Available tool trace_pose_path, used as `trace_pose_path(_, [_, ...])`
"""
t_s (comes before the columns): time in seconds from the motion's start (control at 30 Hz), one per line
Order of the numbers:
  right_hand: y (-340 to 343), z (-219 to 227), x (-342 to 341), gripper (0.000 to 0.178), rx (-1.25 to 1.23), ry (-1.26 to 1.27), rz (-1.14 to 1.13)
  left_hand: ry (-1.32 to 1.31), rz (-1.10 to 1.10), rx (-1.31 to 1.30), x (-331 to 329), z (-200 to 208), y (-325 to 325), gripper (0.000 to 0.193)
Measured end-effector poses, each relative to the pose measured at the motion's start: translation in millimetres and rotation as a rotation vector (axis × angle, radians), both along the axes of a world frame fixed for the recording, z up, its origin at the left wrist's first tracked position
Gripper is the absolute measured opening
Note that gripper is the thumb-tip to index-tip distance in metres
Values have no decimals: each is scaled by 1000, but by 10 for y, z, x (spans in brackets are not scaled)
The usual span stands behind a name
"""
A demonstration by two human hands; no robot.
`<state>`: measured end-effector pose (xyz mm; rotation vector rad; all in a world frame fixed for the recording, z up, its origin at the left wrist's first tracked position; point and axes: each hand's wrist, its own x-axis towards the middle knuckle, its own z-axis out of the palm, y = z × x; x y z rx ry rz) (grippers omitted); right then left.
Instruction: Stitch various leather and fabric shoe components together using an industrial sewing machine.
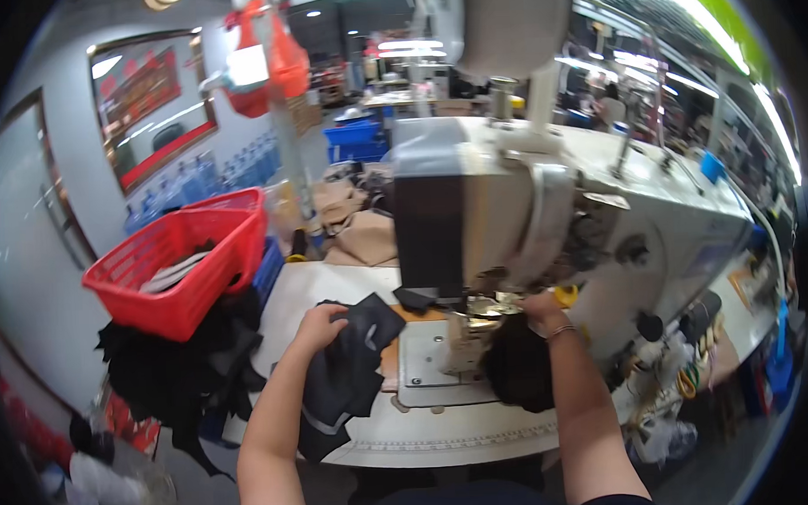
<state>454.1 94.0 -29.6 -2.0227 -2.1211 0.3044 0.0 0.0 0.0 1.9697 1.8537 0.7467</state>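
Left of centre in the lower frame, the black cloth (pixel 346 366) on the desk (pixel 285 297) is touched at its top edge by the left hand (pixel 322 327), fingers bent; whether it is pinched cannot be told. Right of centre, a dark piece (pixel 519 369) is met by the right hand (pixel 541 312), its fingertips partly hidden beside the sewing machine (pixel 544 194), grip unclear.

Creased dark cloth (pixel 346 370) lies left on the white tabletop (pixel 468 428), another dark piece (pixel 517 364) right.

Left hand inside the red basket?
No, the left hand is at the dark cloth on the white table, apart from the red basket.
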Motion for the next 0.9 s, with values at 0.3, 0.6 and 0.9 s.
trace_pose_path(0.3, [-375,775,-446,50,-241,263,-146,315,-220,-14,-158,-375,497,39])
trace_pose_path(0.6, [-671,550,-371,36,425,397,10,71,-265,361,-588,-263,402,21])
trace_pose_path(0.9, [-1692,959,-143,17,614,1090,-124,-103,-10,1233,-182,1418,-850,13])
